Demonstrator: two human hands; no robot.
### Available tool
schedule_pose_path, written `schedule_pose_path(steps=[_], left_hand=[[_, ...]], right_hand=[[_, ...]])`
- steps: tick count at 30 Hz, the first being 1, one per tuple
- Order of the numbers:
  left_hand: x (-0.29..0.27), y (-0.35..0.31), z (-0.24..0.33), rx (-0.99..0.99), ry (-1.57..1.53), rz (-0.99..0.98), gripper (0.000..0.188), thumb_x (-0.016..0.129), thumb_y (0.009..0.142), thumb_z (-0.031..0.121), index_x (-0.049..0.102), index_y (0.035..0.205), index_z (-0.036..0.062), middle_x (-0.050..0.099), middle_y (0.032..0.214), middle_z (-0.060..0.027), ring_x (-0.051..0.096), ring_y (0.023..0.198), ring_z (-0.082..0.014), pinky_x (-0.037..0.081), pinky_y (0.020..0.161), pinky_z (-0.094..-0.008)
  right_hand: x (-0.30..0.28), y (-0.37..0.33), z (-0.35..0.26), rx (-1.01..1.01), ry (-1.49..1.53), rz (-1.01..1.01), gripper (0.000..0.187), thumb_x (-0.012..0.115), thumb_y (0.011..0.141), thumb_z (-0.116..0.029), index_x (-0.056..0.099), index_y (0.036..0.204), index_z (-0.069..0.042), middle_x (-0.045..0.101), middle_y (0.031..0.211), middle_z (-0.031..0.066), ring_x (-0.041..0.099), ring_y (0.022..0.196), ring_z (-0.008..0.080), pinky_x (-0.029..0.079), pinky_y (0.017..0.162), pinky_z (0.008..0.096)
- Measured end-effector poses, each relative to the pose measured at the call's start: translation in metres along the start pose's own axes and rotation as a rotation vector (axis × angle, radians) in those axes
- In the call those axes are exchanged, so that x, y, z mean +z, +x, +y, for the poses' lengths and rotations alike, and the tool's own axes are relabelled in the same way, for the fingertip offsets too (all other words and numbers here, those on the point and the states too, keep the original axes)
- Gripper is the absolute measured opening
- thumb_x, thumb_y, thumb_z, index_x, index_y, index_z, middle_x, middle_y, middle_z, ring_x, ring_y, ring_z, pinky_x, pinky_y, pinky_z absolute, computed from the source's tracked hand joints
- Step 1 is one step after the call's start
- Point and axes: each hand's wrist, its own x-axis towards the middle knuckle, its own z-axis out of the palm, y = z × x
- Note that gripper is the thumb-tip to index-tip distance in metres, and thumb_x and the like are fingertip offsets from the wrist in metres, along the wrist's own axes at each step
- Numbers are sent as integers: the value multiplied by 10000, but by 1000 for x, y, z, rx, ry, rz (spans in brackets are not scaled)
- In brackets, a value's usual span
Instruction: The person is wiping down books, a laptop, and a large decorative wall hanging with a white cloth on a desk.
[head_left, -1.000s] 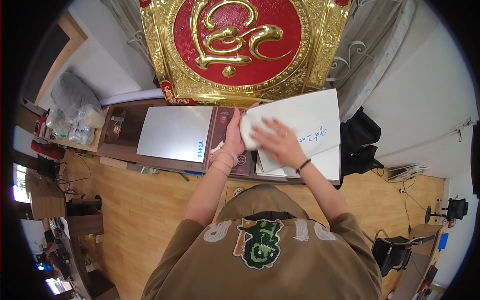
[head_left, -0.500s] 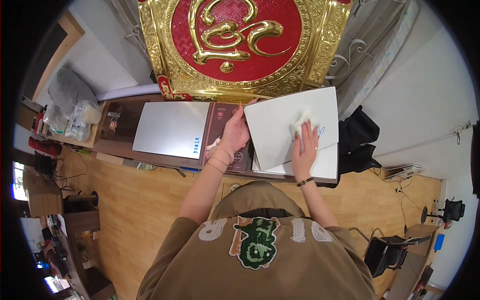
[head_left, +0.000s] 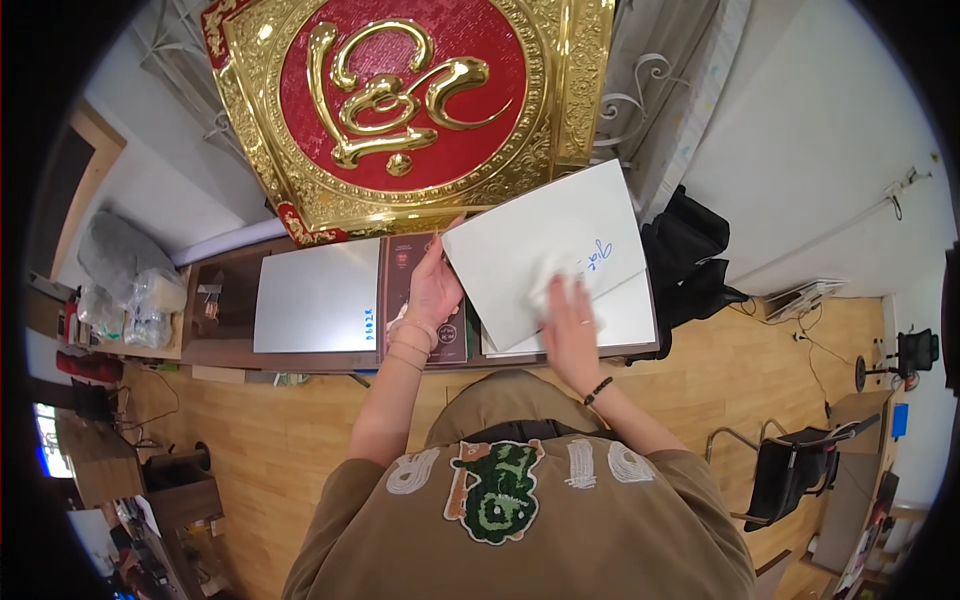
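A white board [head_left: 520, 225] with blue handwriting lies tilted over another white board [head_left: 628, 318] on the dark table. My left hand [head_left: 436, 290] grips its left edge, thumb and fingertips at the upper left corner. Pressed onto the board's face is a white wad of cloth or tissue [head_left: 550, 278], blurred by motion, under the fingers of my right hand [head_left: 570, 335]. Beneath my left wrist there is a dark red printed cover [head_left: 403, 262], partly hidden by the hand. To its left lies a silvery metal sheet [head_left: 315, 295] with blue marks in one corner.
Behind the table [head_left: 225, 335] leans a large red and gold framed plaque [head_left: 400, 90]. Black fabric [head_left: 685, 265] hangs at the table's right end. Plastic-wrapped items [head_left: 150, 305] sit at the left end. A black chair [head_left: 790, 475] stands on the wooden floor at right.
My right hand has wiped the wad down and leftward across the board. My left hand still holds the edge, and the board is turned a little more. The whole view has shifted.
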Motion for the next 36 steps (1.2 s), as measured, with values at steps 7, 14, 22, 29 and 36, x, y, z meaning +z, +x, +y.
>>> schedule_pose_path(steps=[7,14,22,29,36], left_hand=[[3,0,-2,-5,33,5,514,459,1005,336,396,1418,37,483,1392,-113,442,1298,-243,320,1118,-402],[-1,1,2,2,24,39,495,457,1010,314,395,1417,39,486,1388,-108,451,1289,-225,337,1112,-385],[-5,1,-1,3,24,0,494,445,1014,313,388,1423,43,482,1394,-107,448,1294,-223,334,1117,-388],[-3,3,-4,-5,35,-8,502,421,1017,319,363,1439,54,437,1443,-126,402,1341,-257,299,1141,-411],[-8,3,-2,-3,12,18,492,444,1012,319,399,1416,42,475,1402,-120,441,1303,-237,323,1122,-398]], right_hand=[[-4,30,63,427,87,413,556,488,925,-138,337,1444,-7,368,1477,200,297,1355,461,241,1130,495],[-1,50,28,-288,32,111,624,590,821,-80,415,1419,-75,428,1444,171,353,1349,398,281,1128,478],[2,69,41,-29,42,355,504,539,874,-82,470,1372,-47,492,1399,150,398,1325,394,280,1118,494],[-20,97,66,181,86,498,558,531,841,-33,450,1392,-56,490,1407,132,375,1344,387,261,1138,469],[-25,103,37,-435,44,30,555,578,842,-98,466,1386,-112,470,1424,121,375,1350,361,256,1146,465]])
